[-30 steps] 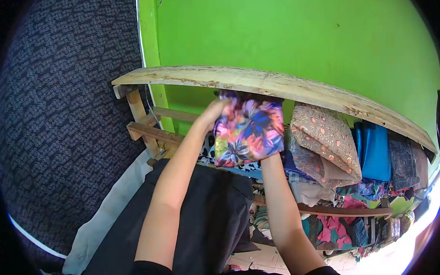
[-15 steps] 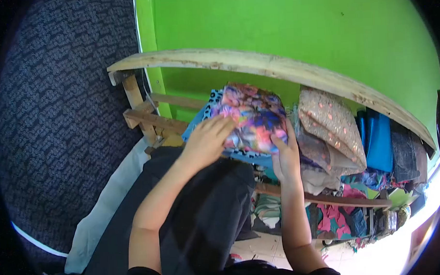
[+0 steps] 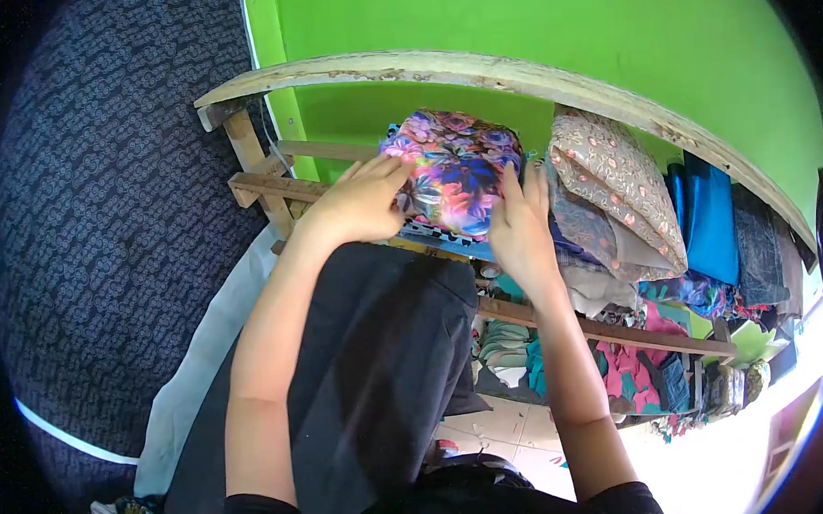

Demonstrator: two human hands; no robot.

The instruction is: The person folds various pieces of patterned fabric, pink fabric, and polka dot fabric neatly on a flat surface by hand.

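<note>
A folded floral fabric [image 3: 463, 169] in pink, purple and blue lies on top of a blue, black-spotted cloth [image 3: 438, 236] on the wooden rack. My left hand [image 3: 364, 200] rests against the left side of the floral fabric, its fingers stretched toward the top face. At the right side, my right hand [image 3: 524, 226] touches the edge with its fingers extended and spread. Neither hand is wrapped around the fabric.
A beige patterned fabric [image 3: 617, 186] is folded close on the right, with shiny blue cloth [image 3: 709, 219] beyond it. The rack's top rail [image 3: 423, 64] runs above the stack. Pink scraps [image 3: 628, 372] fill a lower shelf. Black cloth [image 3: 369, 349] lies in front.
The floral fabric has gone from between my hands down onto the rack's stack. My right hand has loosened from its edge, and my left hand has shifted to its left side.
</note>
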